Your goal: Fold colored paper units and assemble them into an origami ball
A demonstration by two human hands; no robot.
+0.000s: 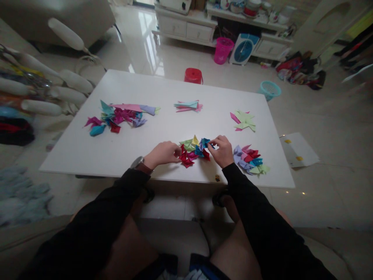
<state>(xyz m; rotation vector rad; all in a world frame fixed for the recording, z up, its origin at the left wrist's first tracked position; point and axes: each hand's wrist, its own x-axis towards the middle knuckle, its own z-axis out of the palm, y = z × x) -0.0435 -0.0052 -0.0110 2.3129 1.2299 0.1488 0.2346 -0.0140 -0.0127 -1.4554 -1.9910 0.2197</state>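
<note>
Folded papers (192, 154) lie between the left hand (166, 153) and right hand (222, 151).

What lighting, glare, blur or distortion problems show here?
Head view: dim, uneven light; bright reflections streak the floor beyond the table. Head view: wide-angle stretching and softness toward the edges; left hand and right hand fairly clear, folded paper smeared.

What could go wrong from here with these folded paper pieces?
The right hand is at a blue piece packed against others in the middle pile, so moving it might drag or crease its neighbours. The right sleeve comes close to the right-hand pile and could brush pieces toward the table's near edge.
</note>
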